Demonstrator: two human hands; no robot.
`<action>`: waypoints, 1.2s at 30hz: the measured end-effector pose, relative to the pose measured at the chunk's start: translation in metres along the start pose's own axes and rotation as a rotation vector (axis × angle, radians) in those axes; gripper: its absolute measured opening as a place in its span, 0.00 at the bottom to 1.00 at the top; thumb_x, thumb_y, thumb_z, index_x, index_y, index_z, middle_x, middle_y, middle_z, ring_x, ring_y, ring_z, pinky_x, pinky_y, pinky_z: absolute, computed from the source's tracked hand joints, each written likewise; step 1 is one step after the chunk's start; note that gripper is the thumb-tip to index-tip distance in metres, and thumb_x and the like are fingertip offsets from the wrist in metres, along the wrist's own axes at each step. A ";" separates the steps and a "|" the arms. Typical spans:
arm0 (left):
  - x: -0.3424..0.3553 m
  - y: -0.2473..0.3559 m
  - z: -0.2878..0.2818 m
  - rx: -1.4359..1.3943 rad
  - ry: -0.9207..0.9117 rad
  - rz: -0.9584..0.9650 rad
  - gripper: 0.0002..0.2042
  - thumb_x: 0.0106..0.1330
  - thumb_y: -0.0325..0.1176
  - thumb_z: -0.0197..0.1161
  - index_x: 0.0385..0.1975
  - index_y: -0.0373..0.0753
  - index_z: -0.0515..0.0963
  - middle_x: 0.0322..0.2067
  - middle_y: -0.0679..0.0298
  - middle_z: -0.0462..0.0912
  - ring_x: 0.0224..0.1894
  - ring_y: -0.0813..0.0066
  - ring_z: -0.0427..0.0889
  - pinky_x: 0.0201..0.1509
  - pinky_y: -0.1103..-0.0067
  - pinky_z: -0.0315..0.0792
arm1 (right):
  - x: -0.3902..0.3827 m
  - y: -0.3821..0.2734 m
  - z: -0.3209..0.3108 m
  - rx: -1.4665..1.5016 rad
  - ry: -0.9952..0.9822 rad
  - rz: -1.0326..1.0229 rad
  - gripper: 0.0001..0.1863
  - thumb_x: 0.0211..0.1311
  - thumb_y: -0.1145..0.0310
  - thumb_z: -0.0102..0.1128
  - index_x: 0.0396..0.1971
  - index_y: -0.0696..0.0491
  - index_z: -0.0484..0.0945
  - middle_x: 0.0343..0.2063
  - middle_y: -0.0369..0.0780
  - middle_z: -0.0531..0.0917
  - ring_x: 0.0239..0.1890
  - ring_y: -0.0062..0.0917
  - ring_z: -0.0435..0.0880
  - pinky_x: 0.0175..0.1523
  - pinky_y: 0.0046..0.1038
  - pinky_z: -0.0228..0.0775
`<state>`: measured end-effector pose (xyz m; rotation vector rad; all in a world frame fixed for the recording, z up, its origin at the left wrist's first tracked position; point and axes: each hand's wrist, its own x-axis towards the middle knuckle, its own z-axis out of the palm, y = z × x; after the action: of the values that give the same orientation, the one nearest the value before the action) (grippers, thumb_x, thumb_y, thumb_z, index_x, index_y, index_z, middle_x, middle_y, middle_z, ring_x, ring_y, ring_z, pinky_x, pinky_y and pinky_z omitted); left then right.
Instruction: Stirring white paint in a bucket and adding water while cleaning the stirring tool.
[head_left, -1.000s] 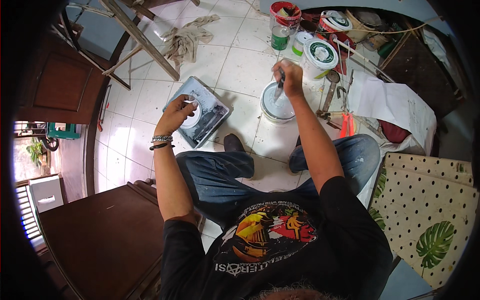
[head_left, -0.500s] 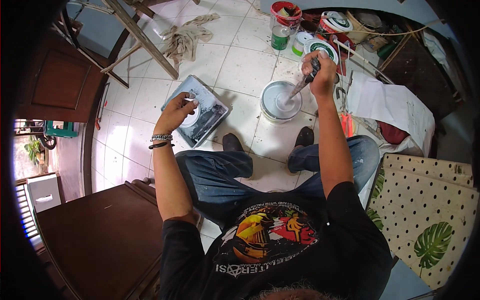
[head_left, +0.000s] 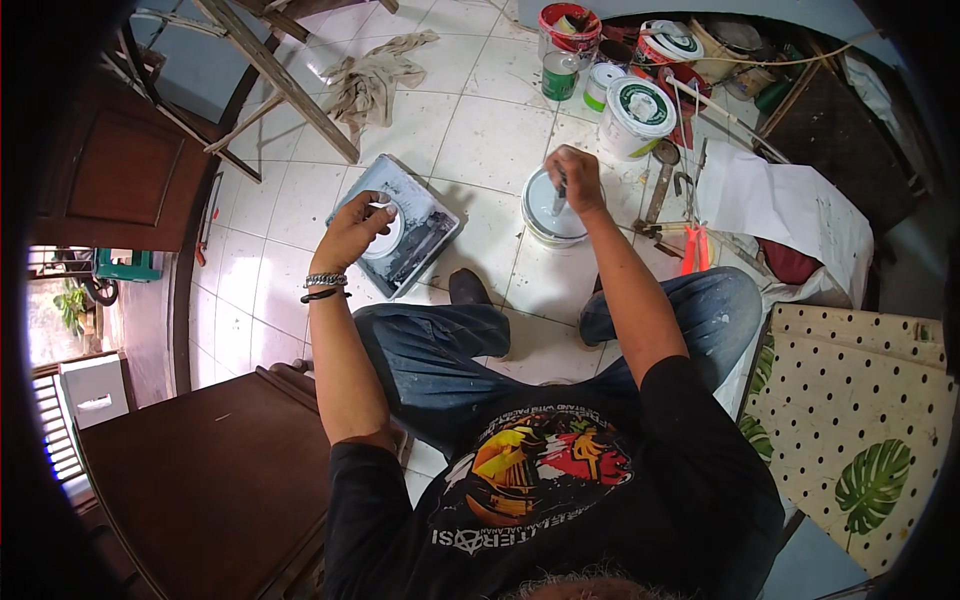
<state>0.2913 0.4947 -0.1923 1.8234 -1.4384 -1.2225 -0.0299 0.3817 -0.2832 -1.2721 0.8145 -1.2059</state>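
My right hand point(head_left: 577, 180) is closed around a dark-handled stirring tool point(head_left: 558, 203), whose lower end stands in the pale grey paint of a white bucket point(head_left: 556, 240). Its exact kind is hard to make out under my fingers. My left hand point(head_left: 355, 228) pinches the edge of a round white tub point(head_left: 386, 238), held above a paint tray point(head_left: 437, 213). The tray is smeared with dark and pale grey paint. My left palm hides part of the tub.
Lidded and open paint pails, among them a white one point(head_left: 637, 118), crowd the far right. Tools and orange-handled pliers point(head_left: 694, 250) lie right of the bucket. A crumpled cloth point(head_left: 372, 85) and a wooden trestle point(head_left: 290, 90) are at far left, a brown wooden cabinet point(head_left: 200, 470) near left.
My right hand has come left and down over the bucket, lowering the tool toward the paint. My left hand and the tub have hardly moved.
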 end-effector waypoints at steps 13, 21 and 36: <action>0.005 0.001 0.002 0.008 0.007 0.024 0.21 0.59 0.43 0.61 0.43 0.32 0.71 0.26 0.62 0.77 0.30 0.77 0.75 0.35 0.82 0.67 | 0.029 -0.048 -0.007 0.077 0.336 -0.203 0.24 0.60 0.55 0.42 0.17 0.62 0.73 0.10 0.35 0.68 0.13 0.17 0.64 0.22 0.19 0.54; 0.004 -0.006 0.001 0.007 0.008 0.030 0.21 0.59 0.43 0.61 0.43 0.31 0.71 0.26 0.62 0.77 0.29 0.77 0.75 0.34 0.82 0.67 | 0.006 -0.016 -0.035 0.030 0.231 -0.106 0.25 0.62 0.55 0.40 0.17 0.60 0.73 0.08 0.35 0.67 0.11 0.18 0.65 0.19 0.20 0.56; 0.007 -0.011 0.001 0.005 0.003 0.053 0.21 0.58 0.42 0.62 0.44 0.32 0.71 0.25 0.62 0.76 0.29 0.77 0.75 0.34 0.82 0.68 | 0.006 -0.024 -0.016 0.141 0.202 -0.108 0.26 0.61 0.54 0.39 0.17 0.61 0.73 0.08 0.35 0.67 0.12 0.19 0.66 0.21 0.20 0.57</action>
<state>0.2959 0.4916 -0.2040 1.7784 -1.4792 -1.1904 -0.0483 0.3749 -0.2615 -1.1031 0.7985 -1.4702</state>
